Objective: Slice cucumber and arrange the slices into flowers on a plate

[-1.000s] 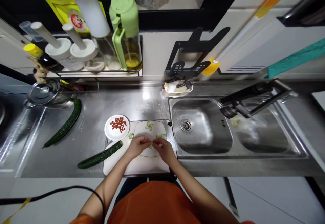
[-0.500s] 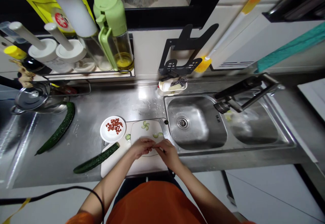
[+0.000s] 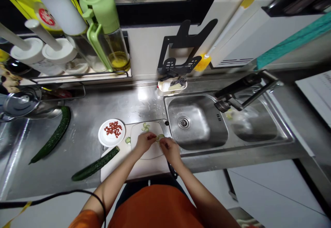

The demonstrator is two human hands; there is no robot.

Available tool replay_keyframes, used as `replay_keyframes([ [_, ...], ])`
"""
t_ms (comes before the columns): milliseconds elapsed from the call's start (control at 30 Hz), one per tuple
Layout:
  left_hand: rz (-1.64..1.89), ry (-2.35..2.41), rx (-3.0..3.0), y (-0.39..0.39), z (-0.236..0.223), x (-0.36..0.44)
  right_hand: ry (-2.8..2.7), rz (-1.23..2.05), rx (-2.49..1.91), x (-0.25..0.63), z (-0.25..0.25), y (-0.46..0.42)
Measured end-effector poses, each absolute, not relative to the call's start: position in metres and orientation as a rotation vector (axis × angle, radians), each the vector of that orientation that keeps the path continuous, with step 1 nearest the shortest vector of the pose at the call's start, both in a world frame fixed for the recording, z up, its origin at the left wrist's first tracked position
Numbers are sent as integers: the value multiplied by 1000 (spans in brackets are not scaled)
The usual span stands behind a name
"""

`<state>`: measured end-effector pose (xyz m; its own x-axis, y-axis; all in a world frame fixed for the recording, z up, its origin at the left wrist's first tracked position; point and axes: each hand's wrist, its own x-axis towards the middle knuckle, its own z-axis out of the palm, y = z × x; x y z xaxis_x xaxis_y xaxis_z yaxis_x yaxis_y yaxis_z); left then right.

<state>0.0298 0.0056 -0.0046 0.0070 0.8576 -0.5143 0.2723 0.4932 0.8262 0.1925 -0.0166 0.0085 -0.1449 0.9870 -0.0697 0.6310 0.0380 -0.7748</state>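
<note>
My left hand (image 3: 143, 143) and my right hand (image 3: 169, 149) meet over a white plate (image 3: 150, 152) that lies on a white cutting board (image 3: 121, 167). Both hands pinch thin cucumber slices (image 3: 159, 137) at the plate's right side. A small fan of cucumber slices (image 3: 145, 127) sits at the plate's far edge. One loose slice (image 3: 127, 140) lies left of the plate. A cut cucumber (image 3: 95, 165) rests across the board's left edge.
A small white dish of red bits (image 3: 111, 132) stands left of the plate. A whole cucumber (image 3: 51, 139) lies on the steel counter at left. A double sink (image 3: 196, 123) with a tap (image 3: 243, 92) is at right. Bottles and an oil jug (image 3: 106, 24) fill the back rack.
Both hands moved from the plate's near edge toward its right far side, onto the slices there. The camera tilted, shifting everything left.
</note>
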Motion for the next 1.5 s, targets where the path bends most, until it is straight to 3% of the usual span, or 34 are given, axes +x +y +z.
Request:
replay_keyframes([
  [567, 356, 1635, 1514, 25, 3, 39, -2010, 677, -1882, 183, 3, -8],
  [1233, 253, 1712, 1627, 19, -7, 47, -2195, 393, -1906, 178, 7, -11],
  [1500, 275, 1697, 1724, 16, -9, 46, -2198, 452, -1931, 178, 10, -8],
])
